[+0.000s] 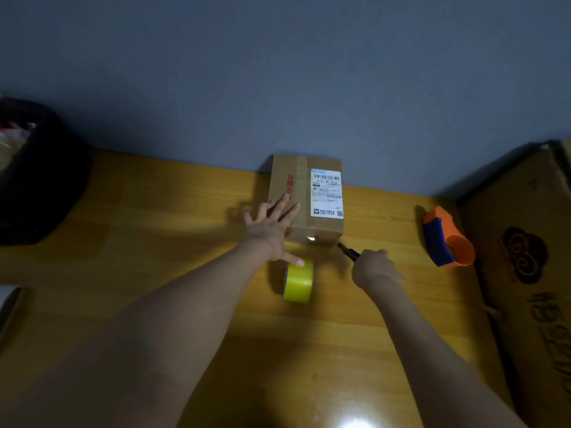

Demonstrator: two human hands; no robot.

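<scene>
Pressing barcode-labelled box (304, 225) (red lettering)

Matt cardboard box (306, 199) under glossy tape; shiny yellow tape roll (299, 281); glossy wood-grain table (173, 230).

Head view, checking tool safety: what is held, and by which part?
The right hand holds a cutter by its blue handle; the left hand only rests flat on the box.
</scene>
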